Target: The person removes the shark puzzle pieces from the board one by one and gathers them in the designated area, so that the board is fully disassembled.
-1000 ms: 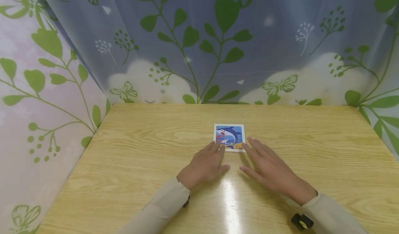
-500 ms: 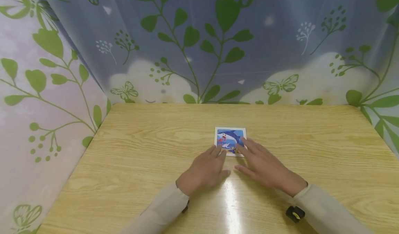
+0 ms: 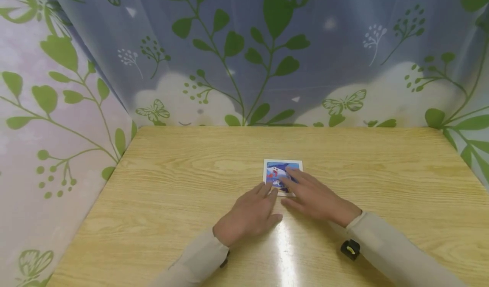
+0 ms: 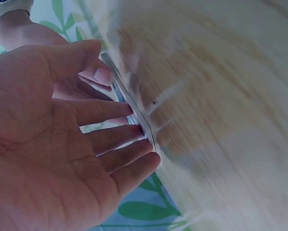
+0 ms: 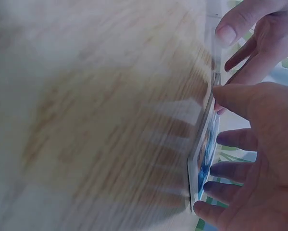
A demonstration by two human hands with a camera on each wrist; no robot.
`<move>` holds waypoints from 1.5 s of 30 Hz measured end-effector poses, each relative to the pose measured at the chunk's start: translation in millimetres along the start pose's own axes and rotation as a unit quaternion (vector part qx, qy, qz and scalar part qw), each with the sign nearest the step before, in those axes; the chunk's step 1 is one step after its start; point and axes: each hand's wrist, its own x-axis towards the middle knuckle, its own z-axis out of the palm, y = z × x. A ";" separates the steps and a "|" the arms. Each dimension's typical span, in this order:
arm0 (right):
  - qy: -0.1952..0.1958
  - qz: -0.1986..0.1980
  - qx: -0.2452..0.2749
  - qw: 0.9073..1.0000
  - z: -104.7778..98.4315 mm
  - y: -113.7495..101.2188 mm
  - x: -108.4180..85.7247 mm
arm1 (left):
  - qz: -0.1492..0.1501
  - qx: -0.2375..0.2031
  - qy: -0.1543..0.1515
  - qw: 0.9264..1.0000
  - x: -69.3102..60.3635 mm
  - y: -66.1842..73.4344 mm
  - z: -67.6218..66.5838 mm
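Observation:
A thin square picture board (image 3: 274, 170), white-bordered with a blue shark scene, lies flat on the wooden table. My left hand (image 3: 247, 214) has its extended fingers at the board's lower left corner, its thumb apart over the table. Across the right part of the picture spreads my right hand (image 3: 316, 197), fingers nearly straight, hiding that side. The left wrist view catches the board's edge (image 4: 131, 98) beside the left fingertips (image 4: 146, 147). In the right wrist view, the right fingertips (image 5: 220, 172) are close along the board's face (image 5: 206, 154); exact contact is hard to tell.
The light wooden table (image 3: 183, 159) reaches back to a blue patterned curtain (image 3: 244, 57). A pale leafy curtain (image 3: 65, 130) borders the left side. Light glares on the tabletop near the hands. A dark device (image 3: 350, 249) is worn at the right wrist.
The picture board has slid slightly toward me. My right hand has moved left and farther over the picture, while the left hand has shifted slightly nearer with the board.

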 end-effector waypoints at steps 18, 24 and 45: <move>-0.004 -0.018 -0.009 1.000 3.1 3.4 7.0 | 0.004 -0.055 0.053 0.997 10.9 -21.0 -22.3; -0.005 -0.021 -0.013 1.000 3.1 3.6 6.5 | -0.030 -0.119 0.075 0.990 24.4 -34.0 -35.8; -0.003 -0.030 -0.028 0.999 2.8 4.5 6.2 | -0.109 -0.202 0.147 0.962 67.5 -49.8 -24.7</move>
